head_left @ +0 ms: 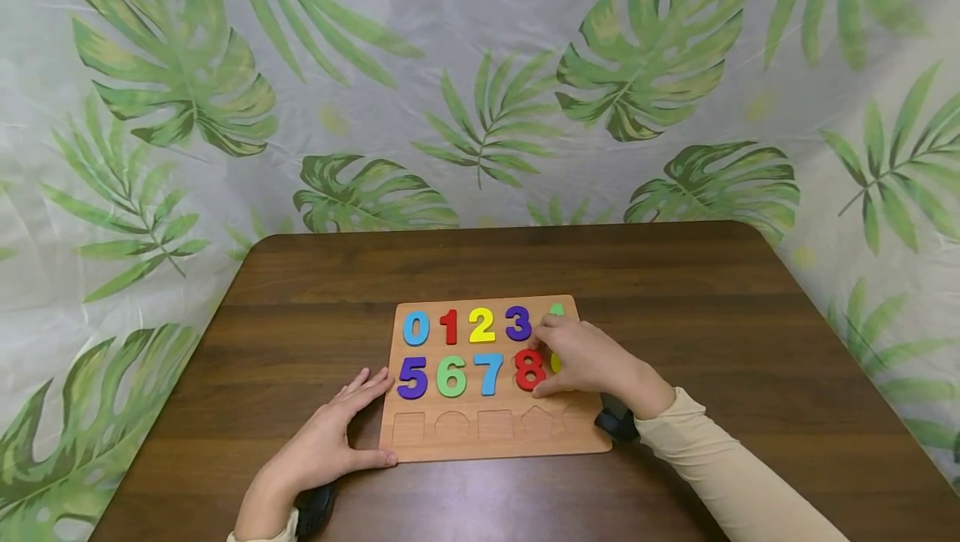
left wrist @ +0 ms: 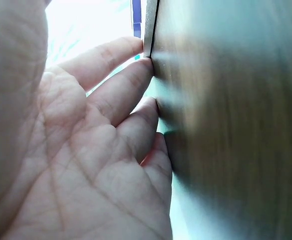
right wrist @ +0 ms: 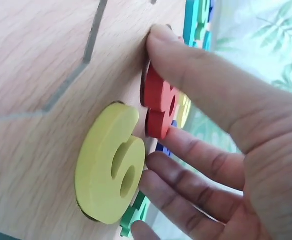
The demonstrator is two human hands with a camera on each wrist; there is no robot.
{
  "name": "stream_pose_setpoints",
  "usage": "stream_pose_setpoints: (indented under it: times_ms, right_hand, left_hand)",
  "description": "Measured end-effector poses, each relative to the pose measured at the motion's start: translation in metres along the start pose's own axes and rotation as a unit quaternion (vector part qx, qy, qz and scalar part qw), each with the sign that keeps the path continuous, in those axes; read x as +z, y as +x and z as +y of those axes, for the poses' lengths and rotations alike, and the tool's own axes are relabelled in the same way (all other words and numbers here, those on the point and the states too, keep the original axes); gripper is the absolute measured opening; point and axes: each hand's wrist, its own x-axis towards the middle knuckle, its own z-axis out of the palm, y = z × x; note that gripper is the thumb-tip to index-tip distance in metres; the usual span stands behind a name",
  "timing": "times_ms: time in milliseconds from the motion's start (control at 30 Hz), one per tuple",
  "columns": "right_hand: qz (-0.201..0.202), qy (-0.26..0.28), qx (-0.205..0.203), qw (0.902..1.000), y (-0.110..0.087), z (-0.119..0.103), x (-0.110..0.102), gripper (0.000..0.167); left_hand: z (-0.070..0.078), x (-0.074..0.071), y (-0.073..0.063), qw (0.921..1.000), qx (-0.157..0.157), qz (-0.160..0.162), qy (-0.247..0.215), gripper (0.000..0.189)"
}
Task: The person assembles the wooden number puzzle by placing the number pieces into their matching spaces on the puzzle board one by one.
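A wooden number puzzle board (head_left: 480, 444) lies on the table with coloured digits in two rows. My left hand (head_left: 322, 442) touches the board's left side, fingers spread fairly straight, with the thumb at the lower left corner. Over the board's right side, my right hand (head_left: 592, 358) pinches the red number 8 (head_left: 529, 370) between thumb and forefinger. In the right wrist view the 8 (right wrist: 158, 102) sits at its slot, with the yellow number 9 (right wrist: 96, 175) beside it. The green number 4 (head_left: 557, 308) is partly hidden behind the right hand.
The upper row also holds a blue 0 (head_left: 416, 329), red 1 (head_left: 448, 327), yellow 2 (head_left: 482, 325) and purple 3 (head_left: 518, 323). Below are a purple 5 (head_left: 412, 378), green 6 (head_left: 451, 377) and blue 7 (head_left: 488, 373). Shape recesses line the front. A leaf-patterned curtain (head_left: 480, 192) hangs behind the dark table (head_left: 315, 292).
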Motion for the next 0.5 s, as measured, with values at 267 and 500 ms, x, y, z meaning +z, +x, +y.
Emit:
stream_pose_setpoints:
  times_ms: [267, 500]
  right_hand:
    - [0.0, 0.018, 0.02, 0.9996, -0.0023, -0.0053, 0.0008, 0.059]
    - [0.01, 0.018, 0.014, 0.9997, -0.0038, -0.0081, 0.0008, 0.06]
  left_hand:
    - [0.001, -0.0009, 0.0003, 1.0, 0.004, -0.001, -0.004, 0.104]
    - [0.0005, -0.0005, -0.0007, 1.0, 0.003, 0.003, -0.006, 0.104]
